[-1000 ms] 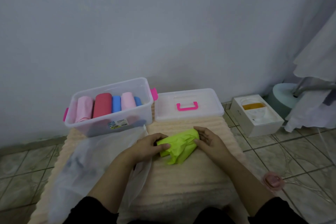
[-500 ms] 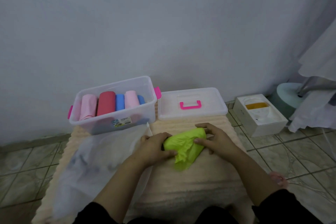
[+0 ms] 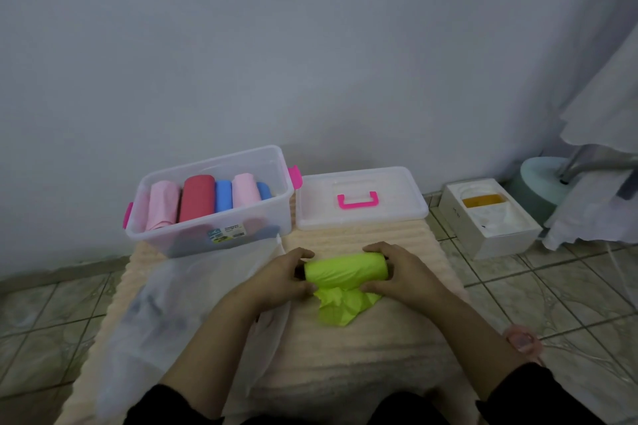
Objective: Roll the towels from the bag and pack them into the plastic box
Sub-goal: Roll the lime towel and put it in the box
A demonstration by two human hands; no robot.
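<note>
A lime-green towel (image 3: 345, 271) lies on the cream mat (image 3: 362, 355), mostly rolled into a cylinder, with a loose crumpled tail toward me. My left hand (image 3: 279, 278) grips the roll's left end and my right hand (image 3: 404, 272) grips its right end. The clear plastic box (image 3: 272, 217) with pink latches stands at the back left and holds several rolled towels: pink, red and blue. A translucent white bag (image 3: 179, 314) lies flat to the left of my left arm.
The box's clear lid (image 3: 397, 214) with a pink handle lies to the right of the box. A white carton (image 3: 490, 221) sits on the tiled floor at the right, beside a pale round base and hanging white cloth (image 3: 600, 210). The wall is close behind.
The green towel has gone from a crumpled bundle to a tight roll lying crosswise. Both hands shifted to its two ends, slightly farther from me.
</note>
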